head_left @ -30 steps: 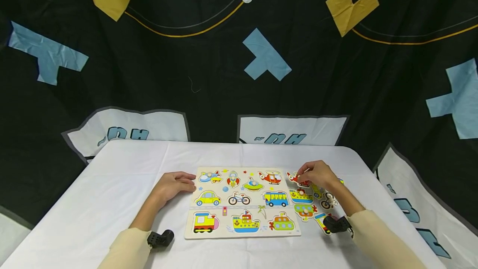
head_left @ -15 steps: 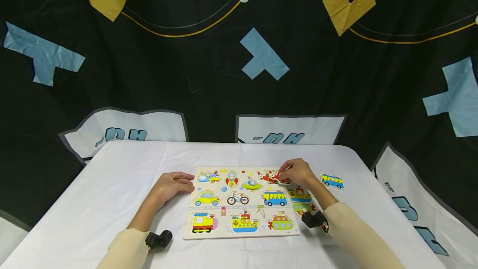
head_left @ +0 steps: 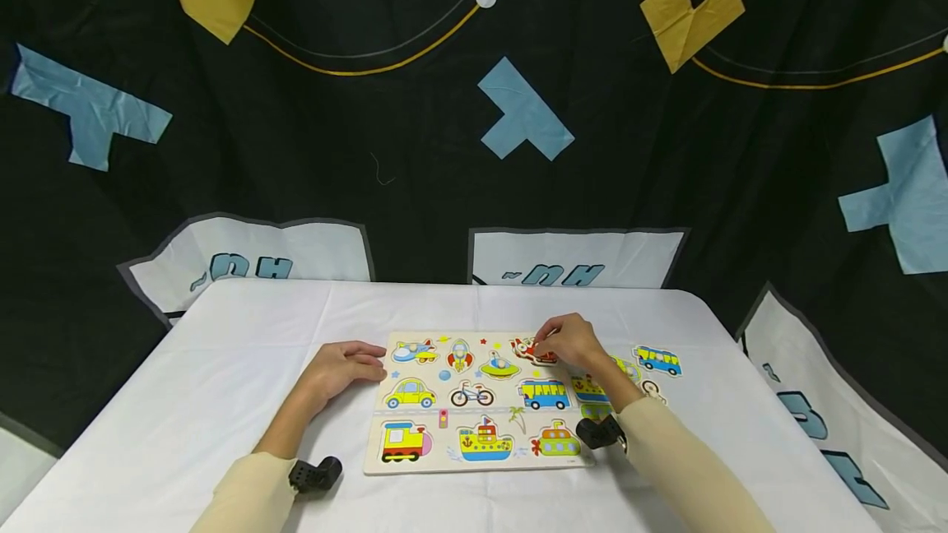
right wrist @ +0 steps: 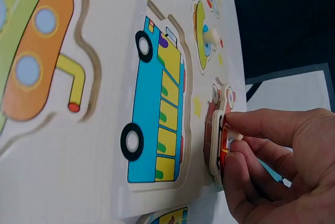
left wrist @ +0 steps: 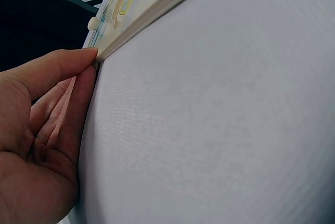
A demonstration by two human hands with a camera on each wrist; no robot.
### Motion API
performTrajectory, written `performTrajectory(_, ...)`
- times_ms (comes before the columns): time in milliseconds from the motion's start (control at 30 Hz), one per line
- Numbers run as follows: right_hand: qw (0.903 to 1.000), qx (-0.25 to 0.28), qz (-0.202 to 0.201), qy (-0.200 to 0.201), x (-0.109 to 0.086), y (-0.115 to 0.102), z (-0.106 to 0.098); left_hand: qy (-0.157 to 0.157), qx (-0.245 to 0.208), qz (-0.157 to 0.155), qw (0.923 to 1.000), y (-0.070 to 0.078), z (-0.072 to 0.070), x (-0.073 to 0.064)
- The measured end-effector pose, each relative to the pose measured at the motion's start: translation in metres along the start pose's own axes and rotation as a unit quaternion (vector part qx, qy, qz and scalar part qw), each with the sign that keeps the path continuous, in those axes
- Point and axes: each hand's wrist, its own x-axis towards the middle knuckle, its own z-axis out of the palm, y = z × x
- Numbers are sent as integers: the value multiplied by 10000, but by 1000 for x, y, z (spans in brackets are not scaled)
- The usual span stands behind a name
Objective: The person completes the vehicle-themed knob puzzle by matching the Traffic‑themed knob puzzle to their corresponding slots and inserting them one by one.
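Observation:
My right hand pinches a red helicopter puzzle piece by its small knob. The piece is held over the helicopter recess at the board's upper right, overlapping the printed picture and slightly offset from it in the right wrist view. The wooden peg puzzle board lies flat on the table, showing vehicle pictures in rows. Beside its left edge rests my left hand, fingers extended, fingertips touching the edge. Pegged pieces such as the flying saucer sit in the board's top row.
Right of the board lie several loose pieces: a blue bus, a bicycle, a ship and others partly hidden under my right arm. White cloth covers the table. A black curtain hangs behind.
My right hand has carried the helicopter piece left, from among the loose pieces onto the board's upper right recess. The left hand has stayed at the board's edge.

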Motion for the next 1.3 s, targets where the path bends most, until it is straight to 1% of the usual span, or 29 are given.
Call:
performTrajectory(167, 9999, -103, -13, 29, 2, -2, 4, 21, 15, 45, 10000, 0, 0, 1)
performTrajectory(367, 9998, -111, 139, 48, 4, -3, 11, -23, -38, 40, 10000, -2, 1, 1)
performTrajectory(500, 9998, -115, 149, 44, 4, -2, 14, 12, 12, 29, 10000, -2, 1, 0)
performTrajectory(900, 9996, -98, 269, 15, 5, -1, 14, 37, 5, 73, 10000, -1, 2, 0)
performTrajectory(1100, 9994, -63, 330, -5, 5, 0, 11, 49, 7, 58, 10000, 0, 2, 0)
performTrajectory(1300, 9995, 158, 253, -98, -1, 1, -3, 49, -4, 65, 10000, -1, 1, 0)
